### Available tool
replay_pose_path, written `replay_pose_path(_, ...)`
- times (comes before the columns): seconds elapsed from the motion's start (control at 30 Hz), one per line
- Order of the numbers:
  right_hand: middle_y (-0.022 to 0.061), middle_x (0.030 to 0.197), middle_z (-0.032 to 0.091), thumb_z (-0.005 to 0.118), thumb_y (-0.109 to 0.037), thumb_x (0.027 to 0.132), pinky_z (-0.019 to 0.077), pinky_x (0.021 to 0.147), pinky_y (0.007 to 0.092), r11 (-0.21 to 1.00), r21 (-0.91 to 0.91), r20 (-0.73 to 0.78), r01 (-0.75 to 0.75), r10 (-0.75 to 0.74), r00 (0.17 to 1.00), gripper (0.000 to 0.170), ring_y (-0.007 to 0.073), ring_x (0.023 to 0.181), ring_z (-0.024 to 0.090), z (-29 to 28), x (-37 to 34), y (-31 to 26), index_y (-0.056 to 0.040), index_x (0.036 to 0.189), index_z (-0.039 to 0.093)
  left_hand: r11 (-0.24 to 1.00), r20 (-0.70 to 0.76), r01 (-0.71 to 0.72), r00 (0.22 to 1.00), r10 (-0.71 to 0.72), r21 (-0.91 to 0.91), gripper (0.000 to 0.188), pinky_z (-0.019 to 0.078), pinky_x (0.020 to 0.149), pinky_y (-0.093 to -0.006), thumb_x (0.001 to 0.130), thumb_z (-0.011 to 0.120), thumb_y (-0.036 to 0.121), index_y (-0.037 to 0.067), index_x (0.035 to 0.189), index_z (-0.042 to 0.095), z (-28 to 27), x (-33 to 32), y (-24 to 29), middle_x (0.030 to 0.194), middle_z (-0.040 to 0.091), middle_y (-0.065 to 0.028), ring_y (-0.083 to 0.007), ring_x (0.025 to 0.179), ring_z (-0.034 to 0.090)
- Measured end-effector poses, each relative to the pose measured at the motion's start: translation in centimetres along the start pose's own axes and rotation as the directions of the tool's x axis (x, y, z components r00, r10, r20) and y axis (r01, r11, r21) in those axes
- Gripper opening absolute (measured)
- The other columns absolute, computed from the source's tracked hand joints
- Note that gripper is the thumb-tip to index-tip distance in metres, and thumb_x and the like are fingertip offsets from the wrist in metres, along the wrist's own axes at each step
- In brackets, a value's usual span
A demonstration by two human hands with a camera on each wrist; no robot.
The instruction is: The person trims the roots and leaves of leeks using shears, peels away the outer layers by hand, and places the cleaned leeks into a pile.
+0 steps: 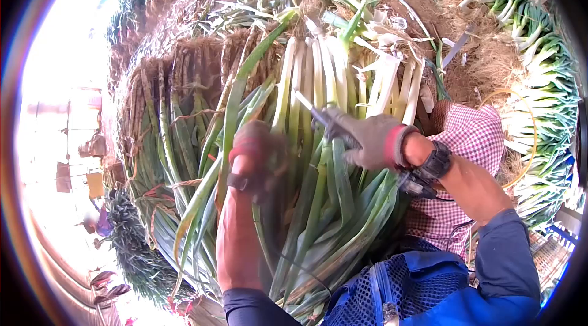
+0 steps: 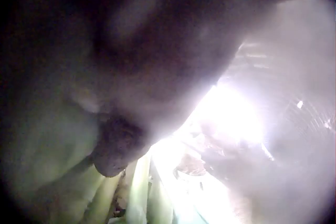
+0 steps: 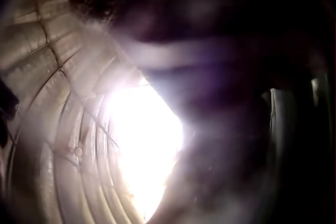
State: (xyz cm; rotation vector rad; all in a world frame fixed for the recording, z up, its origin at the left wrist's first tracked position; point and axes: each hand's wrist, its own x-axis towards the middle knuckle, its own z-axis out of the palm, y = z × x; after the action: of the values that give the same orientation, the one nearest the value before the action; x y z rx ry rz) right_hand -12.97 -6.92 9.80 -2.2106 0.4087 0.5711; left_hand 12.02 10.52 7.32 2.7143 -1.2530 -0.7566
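Leeks [image 1: 318, 75] lie side by side in front of me, peeled pale stalks at the far end and green leaves [image 1: 331, 203] towards me. My left hand [image 1: 260, 148], in a grey-brown glove with a red cuff, is blurred low over the leaves at their left. The left wrist view shows it dark above pale stalks [image 2: 137, 187], its grip hidden. My right hand [image 1: 373, 139], gloved alike, holds a small knife [image 1: 304, 102], its thin pale tip pointing up and left over the stalks. In the right wrist view this hand is a dark blur.
Unpeeled leeks [image 1: 177, 105] with brown roots lie at left. Leaf scraps [image 1: 386, 32] litter the soil behind. A curved row of leeks [image 1: 545, 87] runs along the right, near a checked cloth [image 1: 459, 136] and a thin yellow hoop [image 1: 534, 124].
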Motion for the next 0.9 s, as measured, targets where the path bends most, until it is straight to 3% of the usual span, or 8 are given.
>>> replay_pose_path(0.03, 0.0239, 0.108, 0.074, 0.069, -0.034, 0.089, 0.0560, 0.090, 0.0494, 0.998, -0.011, -0.103, -0.054, 0.052, 0.993, 0.096, 0.0434, 0.100, 0.072, 0.0, 0.2, 0.3, -0.0114, 0.168, 0.018, 0.975, 0.094, 0.180, 0.981, -0.168, -0.127, 0.049, 0.0569, 0.073, -0.0445, 0.072, 0.084, 0.045, -0.001, 0.088, 0.078, -0.4, -0.4, 0.8, 0.082, 0.075, -0.0205, -0.0344, 0.076, 0.074)
replay_pose_path(0.1, 0.0250, 0.106, 0.074, 0.069, -0.034, 0.089, 0.0558, 0.090, 0.0494, 0.999, 0.014, -0.107, -0.041, 0.043, 0.993, 0.098, 0.0439, 0.098, 0.072, 0.1, 0.1, 0.5, -0.0118, 0.168, 0.016, 0.974, 0.043, -0.219, 0.975, 0.217, 0.054, 0.044, 0.0571, 0.073, -0.0430, 0.075, 0.081, 0.041, 0.001, 0.091, 0.079, 0.2, -1.7, 0.2, 0.082, 0.075, -0.0197, -0.0334, 0.077, 0.074)
replay_pose_path(0.17, 0.0252, 0.107, 0.074, 0.068, -0.033, 0.090, 0.0559, 0.090, 0.0491, 0.997, 0.026, -0.039, 0.069, -0.068, 0.997, 0.096, 0.0435, 0.098, 0.072, 1.0, 0.6, 1.0, -0.0116, 0.168, 0.016, 0.851, 0.122, -0.471, 0.854, 0.506, -0.234, 0.040, 0.0575, 0.075, -0.0446, 0.075, 0.078, 0.039, 0.002, 0.091, 0.079, 2.0, -2.0, -1.9, 0.083, 0.075, -0.0219, -0.0370, 0.079, 0.074)
replay_pose_path(0.23, 0.0250, 0.114, 0.073, 0.072, -0.039, 0.091, 0.0544, 0.096, 0.0471, 1.000, 0.022, -0.029, 0.022, -0.021, 0.999, 0.103, 0.0431, 0.104, 0.072, 0.2, 0.8, 1.1, -0.0206, 0.170, 0.010, 0.965, 0.199, -0.139, 0.975, 0.094, 0.222, 0.038, 0.0574, 0.078, -0.0471, 0.075, 0.076, 0.036, 0.003, 0.093, 0.079, 1.9, -2.8, 4.9, 0.085, 0.073, -0.0245, -0.0420, 0.081, 0.073)
replay_pose_path(0.33, 0.0219, 0.107, 0.075, 0.070, -0.042, 0.092, 0.0563, 0.093, 0.0450, 0.997, 0.051, -0.114, -0.066, 0.071, 0.991, 0.104, 0.0392, 0.098, 0.074, -0.6, 0.9, 2.7, -0.0184, 0.170, 0.006, 0.976, 0.090, 0.187, 0.980, -0.177, -0.109, 0.027, 0.0569, 0.071, -0.0391, 0.085, 0.075, 0.025, -0.001, 0.093, 0.078, 2.7, -2.9, 5.1, 0.078, 0.075, -0.0163, -0.0297, 0.075, 0.073)
replay_pose_path(0.4, 0.0218, 0.106, 0.075, 0.070, -0.042, 0.091, 0.0570, 0.091, 0.0437, 0.995, 0.083, -0.021, -0.046, 0.048, 0.999, 0.105, 0.0386, 0.096, 0.074, -0.5, -0.3, 3.1, -0.0173, 0.170, 0.006, 0.723, 0.297, 0.416, 0.908, -0.295, -0.551, 0.019, 0.0517, 0.057, -0.0298, 0.093, 0.074, 0.015, -0.003, 0.099, 0.077, 0.5, -3.4, 5.1, 0.078, 0.070, -0.0040, -0.0109, 0.070, 0.066)
replay_pose_path(0.8, 0.0203, 0.099, 0.074, 0.071, -0.041, 0.093, 0.0573, 0.087, 0.0436, 0.991, 0.131, 0.329, 0.004, -0.047, 0.943, 0.096, 0.0373, 0.093, 0.074, 0.3, -2.6, -0.5, -0.0149, 0.169, 0.017, 0.621, 0.202, 0.324, 0.944, -0.261, -0.713, 0.020, 0.0509, 0.056, -0.0280, 0.093, 0.074, 0.010, -0.005, 0.105, 0.077, 2.4, -1.8, -0.5, 0.079, 0.068, -0.0004, -0.0100, 0.063, 0.060)
replay_pose_path(0.9, 0.0188, 0.099, 0.074, 0.071, -0.042, 0.093, 0.0579, 0.085, 0.0428, 0.998, -0.006, 0.183, 0.055, -0.053, 0.982, 0.097, 0.0345, 0.089, 0.074, 0.1, -2.0, 0.1, -0.0137, 0.169, 0.017, 0.622, 0.190, 0.333, 0.939, -0.287, -0.708, 0.022, 0.0469, 0.054, -0.0263, 0.095, 0.073, 0.015, -0.005, 0.104, 0.077, 2.5, -1.5, -0.7, 0.079, 0.068, -0.0004, -0.0103, 0.061, 0.058)
